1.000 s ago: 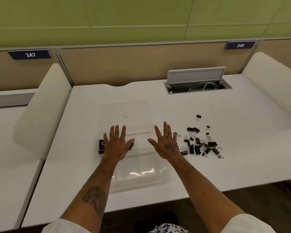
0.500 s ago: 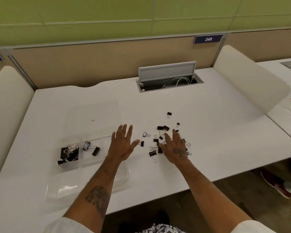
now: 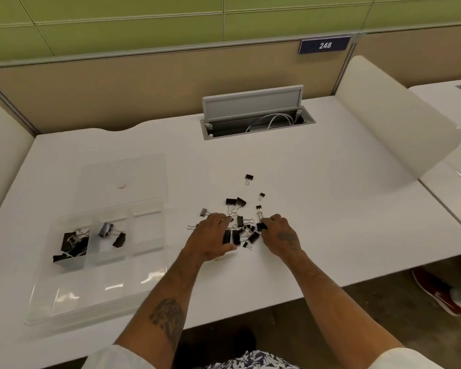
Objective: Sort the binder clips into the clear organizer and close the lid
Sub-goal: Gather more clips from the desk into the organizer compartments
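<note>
A pile of black binder clips [image 3: 241, 227] lies loose on the white desk [image 3: 330, 209], with a few strays behind it [image 3: 249, 177]. My left hand [image 3: 210, 239] is curled down over the pile's left side, thumb and fingers around some clips; whether it grips one is unclear. The fingertips of my right hand [image 3: 282, 231] pinch a small black clip [image 3: 261, 226] at the pile's right edge. The clear organizer [image 3: 91, 296] sits to the left, its lid [image 3: 123, 177] lying open behind it. Large clips [image 3: 73, 245] fill its left compartment; two medium clips [image 3: 112, 234] lie in the middle one.
An open grey cable hatch [image 3: 253, 107] with white cables sits at the back of the desk. White curved dividers [image 3: 389, 123] flank the desk on both sides. A red shoe [image 3: 437, 291] shows on the floor at right, beyond the desk's front edge.
Both hands moved right, from over the organizer to the loose pile, and lowered onto it. The right fingers closed on a clip. My view turned right.
</note>
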